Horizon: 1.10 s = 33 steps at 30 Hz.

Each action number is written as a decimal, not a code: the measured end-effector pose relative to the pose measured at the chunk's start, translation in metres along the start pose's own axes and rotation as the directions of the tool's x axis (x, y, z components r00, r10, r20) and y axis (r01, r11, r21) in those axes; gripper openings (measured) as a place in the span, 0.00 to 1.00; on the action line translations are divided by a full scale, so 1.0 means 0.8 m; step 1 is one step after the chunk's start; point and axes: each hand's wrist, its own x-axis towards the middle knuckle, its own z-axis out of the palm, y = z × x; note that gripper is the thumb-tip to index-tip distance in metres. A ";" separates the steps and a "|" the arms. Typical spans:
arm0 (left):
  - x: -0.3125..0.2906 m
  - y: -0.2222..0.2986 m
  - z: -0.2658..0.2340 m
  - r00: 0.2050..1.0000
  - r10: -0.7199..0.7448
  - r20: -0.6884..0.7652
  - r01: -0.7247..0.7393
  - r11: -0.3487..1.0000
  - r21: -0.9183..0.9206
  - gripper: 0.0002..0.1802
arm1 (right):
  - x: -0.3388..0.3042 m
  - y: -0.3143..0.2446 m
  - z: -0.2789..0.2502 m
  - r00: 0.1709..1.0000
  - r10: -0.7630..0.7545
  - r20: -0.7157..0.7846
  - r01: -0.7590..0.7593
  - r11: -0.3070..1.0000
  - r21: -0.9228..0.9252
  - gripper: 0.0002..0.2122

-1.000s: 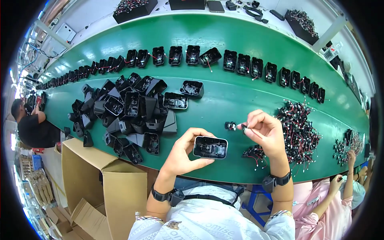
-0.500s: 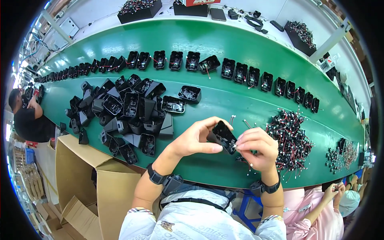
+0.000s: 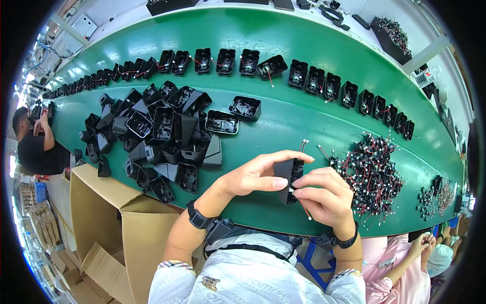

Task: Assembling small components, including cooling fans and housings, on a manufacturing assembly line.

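My left hand [image 3: 253, 175] grips a black plastic housing [image 3: 284, 180] by its sides, thumb on the near wall and index finger stretched over the top edge. The housing stands tilted, its open side turned towards my right hand [image 3: 328, 195]. The fingertips of that hand are pinched at the opening on a small wired connector [image 3: 292, 191], of which a white bit shows. Below the fingers hangs a red wire [image 3: 306, 210] with a white end. How far the connector sits inside the housing is hidden by my fingers. Beside my right hand lies a heap of wired connectors [image 3: 374, 175].
Left of my hands is a heap of black housings [image 3: 163, 124]. A long row of housings [image 3: 225, 62] with wires crosses the green table [image 3: 283, 129]. Small loose parts [image 3: 435, 197] lie far right. A cardboard box [image 3: 152, 238] stands at the left edge. Co-workers sit on both sides.
My left hand has turned the housing more upright, its opening now facing right. My right fingers have shifted slightly left along it. A red wire now hangs below them. The view has shifted slightly.
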 end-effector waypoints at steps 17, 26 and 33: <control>0.002 -0.007 0.003 0.998 0.020 0.059 -0.002 0.956 -0.295 0.46 | -0.013 -0.003 -0.004 0.997 0.071 -0.038 -0.070 0.997 0.021 0.23; -0.006 -0.014 0.014 0.996 -0.075 -0.056 0.068 0.990 -0.127 0.67 | 0.000 -0.004 -0.029 0.971 0.068 0.229 -0.084 0.994 0.062 0.18; -0.004 -0.017 0.022 0.998 -0.055 -0.031 0.053 0.997 -0.048 0.56 | -0.003 0.094 -0.207 0.980 0.196 0.020 -0.172 0.901 -0.399 0.21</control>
